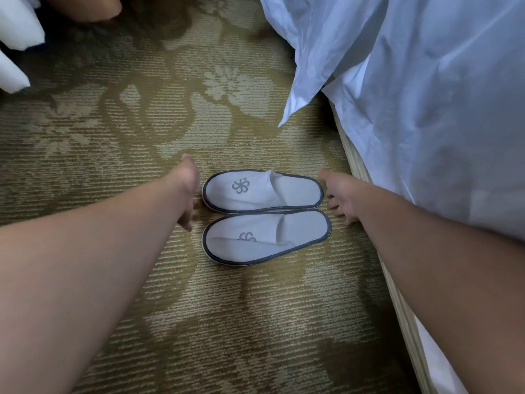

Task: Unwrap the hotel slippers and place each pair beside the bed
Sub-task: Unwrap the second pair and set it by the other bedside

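We saw two white slippers (pixel 264 216) side by side on the patterned carpet (pixel 113 143), just beside the bed (pixel 426 109), our left hand (pixel 186 191) at the toes, fingers curled, holding nothing, our right hand (pixel 342 194) at the heels, fingers spread.

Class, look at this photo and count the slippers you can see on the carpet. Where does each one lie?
2. The far slipper lies on the carpet between the two hands; the near slipper lies right alongside it, closer to the camera. Both are beside the bed. Others may lie out of view.
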